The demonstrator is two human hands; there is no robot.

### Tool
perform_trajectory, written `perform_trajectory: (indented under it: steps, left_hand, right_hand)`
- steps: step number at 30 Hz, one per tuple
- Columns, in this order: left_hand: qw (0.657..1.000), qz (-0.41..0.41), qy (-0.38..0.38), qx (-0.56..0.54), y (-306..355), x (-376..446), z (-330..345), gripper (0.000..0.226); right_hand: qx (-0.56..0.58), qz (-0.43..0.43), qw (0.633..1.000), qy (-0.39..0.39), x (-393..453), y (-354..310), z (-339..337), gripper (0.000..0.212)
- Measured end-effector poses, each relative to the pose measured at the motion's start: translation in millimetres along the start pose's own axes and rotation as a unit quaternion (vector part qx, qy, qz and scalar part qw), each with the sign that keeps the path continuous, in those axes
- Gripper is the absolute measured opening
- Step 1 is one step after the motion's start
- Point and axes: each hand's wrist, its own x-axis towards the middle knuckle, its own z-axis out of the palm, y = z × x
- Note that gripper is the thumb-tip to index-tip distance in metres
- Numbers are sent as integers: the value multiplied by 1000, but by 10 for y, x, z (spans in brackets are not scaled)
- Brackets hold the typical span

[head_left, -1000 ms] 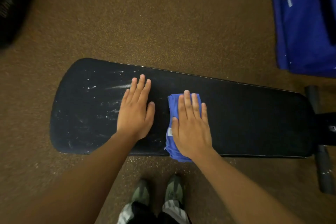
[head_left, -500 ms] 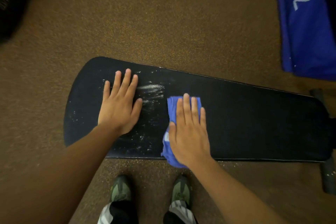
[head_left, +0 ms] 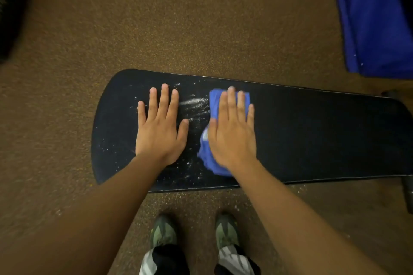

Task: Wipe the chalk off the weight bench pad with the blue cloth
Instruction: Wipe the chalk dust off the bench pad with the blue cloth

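Observation:
The black weight bench pad [head_left: 312, 136] lies across the view on a brown floor. White chalk streaks [head_left: 194, 101] and specks mark its left part, between my hands and around them. My left hand [head_left: 159, 128] rests flat on the pad's left part, fingers apart, holding nothing. My right hand [head_left: 232, 128] presses flat on the folded blue cloth [head_left: 206, 158], just right of the streaks. The cloth shows beyond my fingertips and below my palm; its middle is hidden under the hand.
A blue mat or bag with white numerals [head_left: 380, 18] lies at the top right. The bench's metal frame [head_left: 407, 194] sticks out at the right edge. A dark object [head_left: 9, 6] sits at the top left. My shoes [head_left: 163, 232] stand just in front of the pad.
My view has shifted left along the pad. My left hand has slid left, uncovering chalk streaks. My right hand has pushed the cloth toward the pad's far edge, up to those streaks.

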Motion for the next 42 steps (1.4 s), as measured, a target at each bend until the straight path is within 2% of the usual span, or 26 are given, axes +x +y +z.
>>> perform_trajectory:
  steps: [2, 4, 7, 11, 13, 16, 19, 22, 24, 25, 27, 29, 31, 33, 37, 40, 42]
  left_hand:
    - [1000, 4, -4, 0, -19, -6, -9, 68]
    - [1000, 11, -9, 4, -31, -19, -19, 68]
    - [1000, 13, -10, 2, -34, -35, -26, 68]
    - [1000, 16, -10, -1, -34, -44, -14, 68]
    - [1000, 15, -6, -4, -48, -47, -12, 68]
    - [1000, 17, -3, -14, -50, -48, -15, 68]
    - [1000, 14, 0, -21, -49, -53, -16, 68]
    - [1000, 13, 6, -18, -40, -60, -14, 67]
    - [1000, 12, 9, -21, -33, -58, -9, 66]
    - [1000, 12, 10, -22, -31, -55, -7, 65]
    - [1000, 12, 13, -23, -35, -47, -7, 65]
    - [999, 14, 12, -27, -39, -47, -14, 65]
    - [999, 18, 11, -30, -44, -46, -20, 64]
    - [999, 19, 9, -27, -52, -57, -28, 64]
    - [1000, 13, 5, -23, -43, -63, -44, 63]
    - [1000, 13, 5, -26, -31, -60, -38, 63]
    - [1000, 12, 6, -29, -34, -55, -34, 64]
  right_hand:
    - [-16, -64, 998, -20, -425, 116, 21, 65]
    - [-16, -68, 997, -28, -622, 312, 23, 66]
    - [-13, 12, 1000, -16, -255, 399, -22, 67]
    - [22, 112, 993, 8, 492, 41, -88, 65]
    - [15, 62, 998, 11, 420, -136, -39, 65]
    - [-6, -51, 998, -19, -245, -199, 48, 65]
    - [-28, -81, 996, -39, -660, 90, 66, 67]
    - [-31, 18, 999, -21, -217, 305, -22, 64]
    - [10, 104, 994, 2, 249, 231, -100, 64]
    - [22, 120, 993, 6, 402, 130, -113, 65]
    - [7, 75, 997, 14, 438, -122, -57, 64]
    - [-19, -19, 1000, -2, 126, -290, 25, 65]
    - [-29, -97, 994, -27, -334, -231, 71, 66]
    - [-31, -118, 992, -44, -670, 26, 94, 66]
    - [-28, -1, 999, -33, -428, 319, 0, 67]
    - [3, 70, 998, -2, 125, 42, -32, 66]
    - [17, 80, 997, 9, 345, -172, -34, 66]
